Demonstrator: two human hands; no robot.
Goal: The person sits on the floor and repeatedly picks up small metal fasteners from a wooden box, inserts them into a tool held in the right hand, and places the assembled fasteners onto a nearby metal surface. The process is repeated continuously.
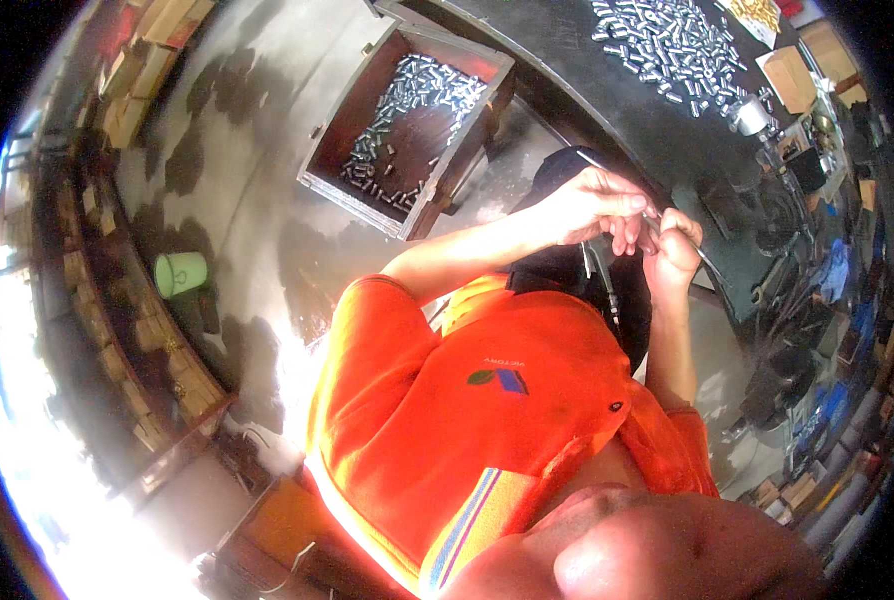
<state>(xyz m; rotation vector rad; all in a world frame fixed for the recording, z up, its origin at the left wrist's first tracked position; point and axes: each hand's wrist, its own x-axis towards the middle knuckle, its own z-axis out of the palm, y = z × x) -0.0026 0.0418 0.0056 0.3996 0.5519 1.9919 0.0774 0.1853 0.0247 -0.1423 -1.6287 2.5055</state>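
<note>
Both my hands are close together over my lap, beside the dark bench edge. With thumb and fingertips pinched, my left hand [607,208] meets the right at a small dark piece whose kind I cannot make out. My right hand [675,245] is closed round a thin metal rod [709,264], whose end sticks out at the lower right. Another thin tip shows above the left hand; whether it belongs to the same rod is hidden. Below the hands hangs a slim dark and silver thing [601,272], partly covered.
A wooden drawer-like box [329,150] holds many small silver metal cylinders. A large pile of similar cylinders [667,50] lies on the dark bench [557,45], near a metal cup [752,116] and brass-coloured parts [757,14]. Tools crowd the right. A pale green bin [181,273] stands left.
</note>
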